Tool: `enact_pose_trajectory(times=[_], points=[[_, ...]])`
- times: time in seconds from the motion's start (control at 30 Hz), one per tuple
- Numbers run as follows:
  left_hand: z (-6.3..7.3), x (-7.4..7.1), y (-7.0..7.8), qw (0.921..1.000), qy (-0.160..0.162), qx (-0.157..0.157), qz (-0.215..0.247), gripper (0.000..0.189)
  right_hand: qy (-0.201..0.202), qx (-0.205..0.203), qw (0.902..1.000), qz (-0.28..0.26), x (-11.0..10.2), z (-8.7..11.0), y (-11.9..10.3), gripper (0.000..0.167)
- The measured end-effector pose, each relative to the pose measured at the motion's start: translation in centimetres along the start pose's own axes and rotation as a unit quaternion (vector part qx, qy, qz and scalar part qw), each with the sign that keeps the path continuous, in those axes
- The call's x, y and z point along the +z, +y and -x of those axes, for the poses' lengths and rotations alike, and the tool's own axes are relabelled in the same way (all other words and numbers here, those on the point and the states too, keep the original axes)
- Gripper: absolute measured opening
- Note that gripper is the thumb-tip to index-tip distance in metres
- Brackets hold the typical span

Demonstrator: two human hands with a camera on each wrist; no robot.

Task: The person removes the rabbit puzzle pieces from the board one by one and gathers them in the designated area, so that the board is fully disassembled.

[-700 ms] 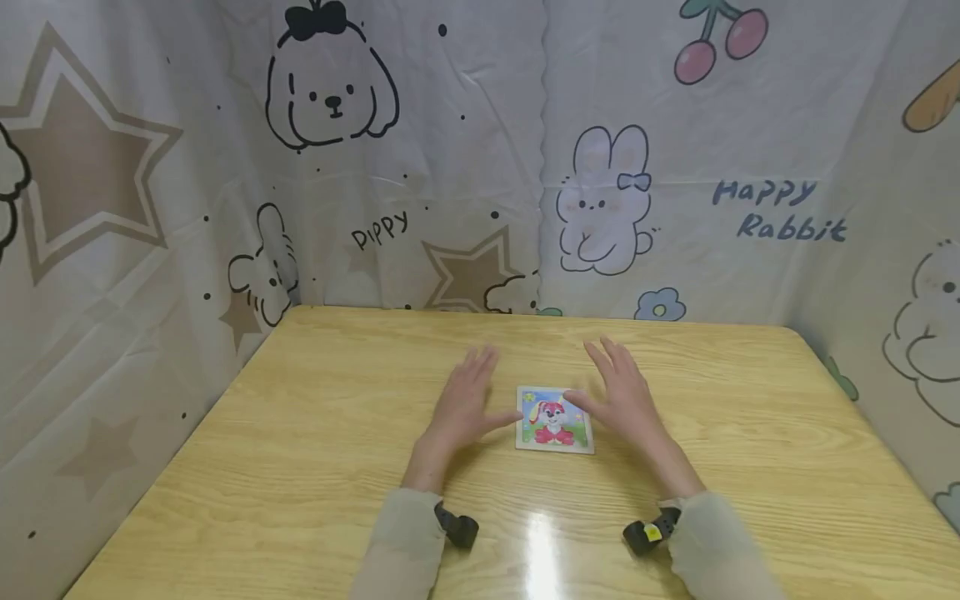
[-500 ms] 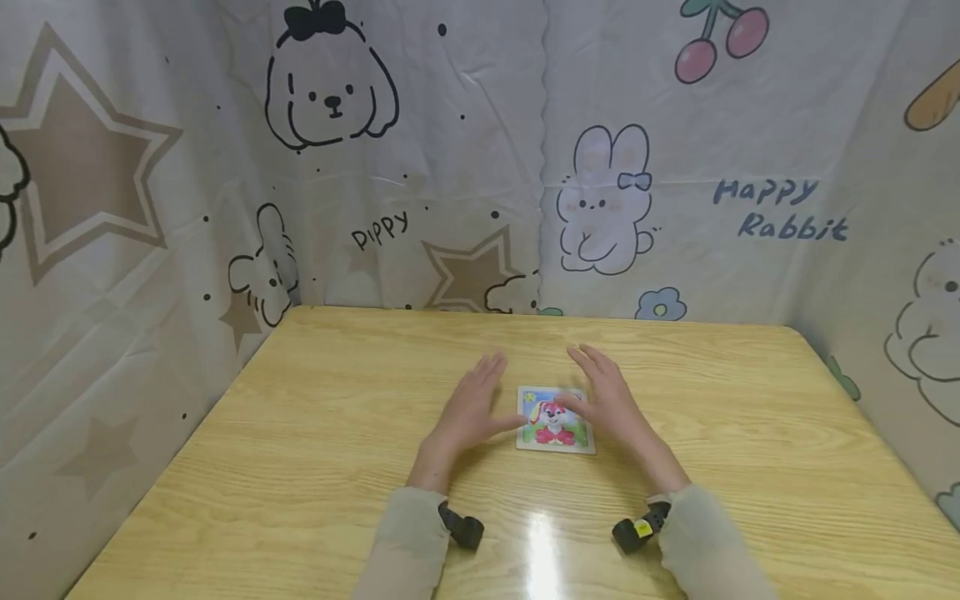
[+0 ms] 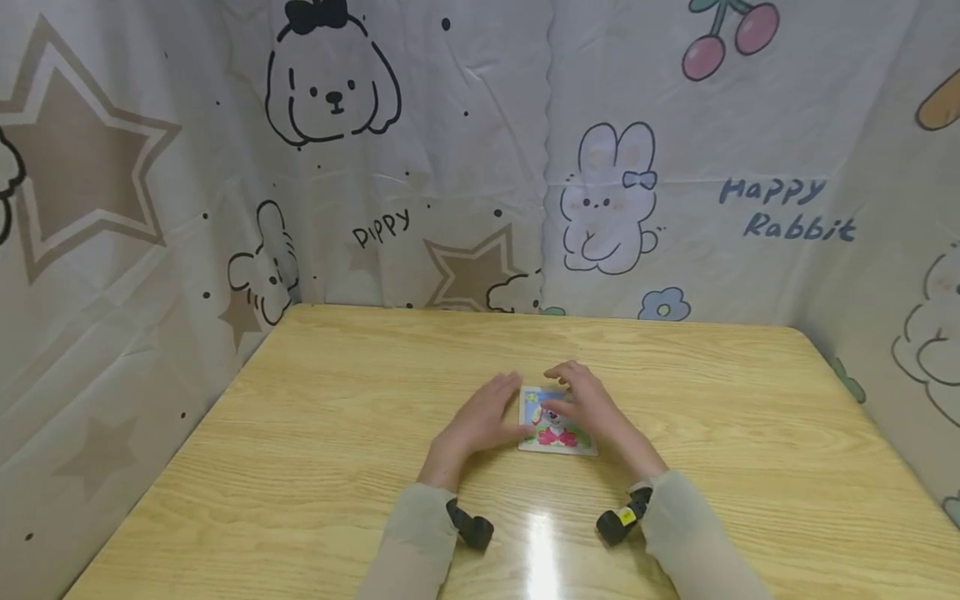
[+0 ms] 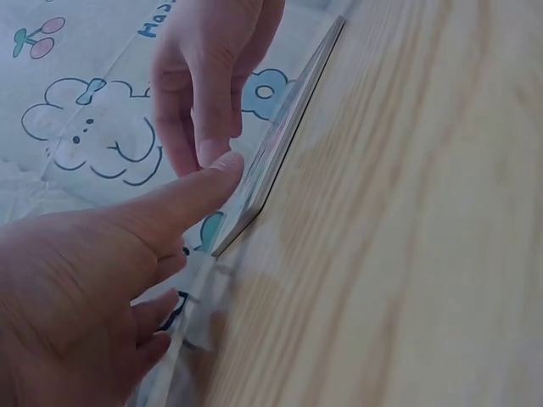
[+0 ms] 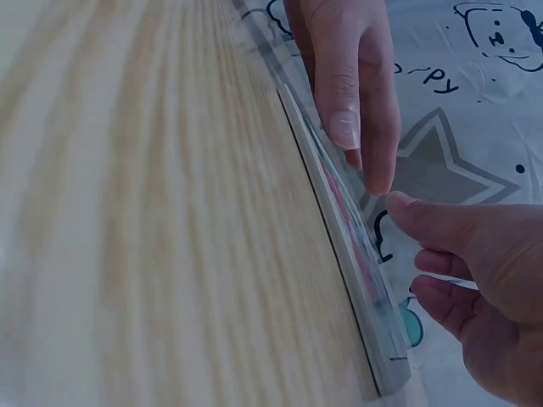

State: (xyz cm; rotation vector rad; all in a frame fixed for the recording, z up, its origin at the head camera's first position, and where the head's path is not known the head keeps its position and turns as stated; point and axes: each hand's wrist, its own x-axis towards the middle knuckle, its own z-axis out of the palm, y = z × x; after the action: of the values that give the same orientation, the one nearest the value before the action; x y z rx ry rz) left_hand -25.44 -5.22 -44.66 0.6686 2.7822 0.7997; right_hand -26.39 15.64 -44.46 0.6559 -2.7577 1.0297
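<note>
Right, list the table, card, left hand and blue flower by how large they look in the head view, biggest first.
1. Table
2. Left hand and card, unranked: they look close in size, and the hands partly cover the card
3. Blue flower

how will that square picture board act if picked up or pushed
The picture board would probably be stiff, since its edge looks straight and unbent in both wrist views. Lying flat on the table, it would likely slide rather than roll or tip. Its thin profile suggests it may be light.
</note>
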Motion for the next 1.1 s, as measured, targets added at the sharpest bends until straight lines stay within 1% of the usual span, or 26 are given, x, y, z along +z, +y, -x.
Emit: enact_pose_trajectory(times=[0.27,0.33,0.6,0.87,0.97,1.1], points=[[-0.2,0.0,-0.1,0.9992,-0.027,0.010,-0.027,0.081,-0.034,0.004,0.9994,0.011,0.4,-0.7,0.0,0.035],[-0.2,0.0,-0.1,0.9991,-0.030,0.010,-0.029,0.080,-0.045,0.004,0.9989,0.010,0.4,-0.9,0.0,0.033],[-0.4,0.1,-0.2,0.9992,-0.028,0.006,-0.027,0.080,-0.088,0.002,0.9959,0.020,0.3,-1.7,0.1,0.026],[-0.4,0.1,-0.1,0.9997,-0.020,0.006,-0.015,0.080,-0.121,0.014,0.9921,0.032,0.3,-2.6,-0.1,0.027],[-0.4,0.1,-0.2,0.9997,-0.021,0.002,-0.013,0.079,-0.134,0.019,0.9906,0.021,0.3,-2.7,-0.2,0.027],[-0.4,0.2,-0.3,0.9995,-0.028,0.000,-0.015,0.080,-0.147,0.036,0.9885,0.002,0.5,-2.7,-0.1,0.027]])
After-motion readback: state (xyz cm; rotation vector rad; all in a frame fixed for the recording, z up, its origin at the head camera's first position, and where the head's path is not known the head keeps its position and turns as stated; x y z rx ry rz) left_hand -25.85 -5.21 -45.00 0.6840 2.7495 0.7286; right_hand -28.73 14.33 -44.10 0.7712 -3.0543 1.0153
